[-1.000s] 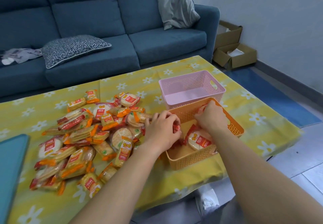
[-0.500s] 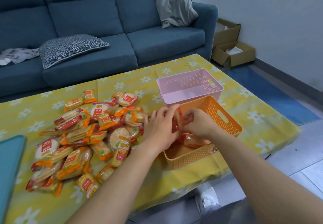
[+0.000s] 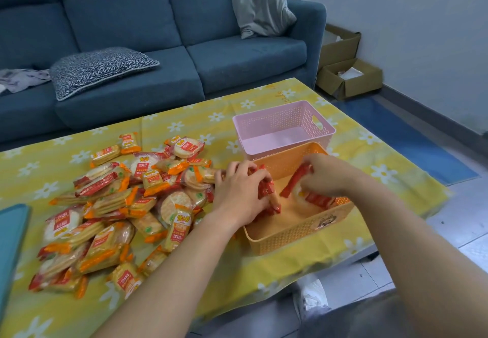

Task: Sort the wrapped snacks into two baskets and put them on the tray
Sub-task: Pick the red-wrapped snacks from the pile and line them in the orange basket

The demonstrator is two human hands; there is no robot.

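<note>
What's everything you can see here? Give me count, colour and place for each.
Table: one, covered in yellow flowered cloth, centre.
Wrapped snacks: many, orange and red, piled on table's left.
Orange basket: one, orange, near table edge.
Pink basket: one, pink, behind orange basket.
Tray: one, teal, far left.
Sofa: one, blue, behind table.
Cushions: two, grey and black-white patterned, on sofa.
Cardboard boxes: two, brown, floor beside sofa.
Left hand: one, gripping red-wrapped snacks at orange basket's left rim.
Right hand: one, holding red-wrapped snack inside orange basket.

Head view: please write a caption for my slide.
Left hand and right hand hold red packs at the orange basket beside the snack pile.
</note>
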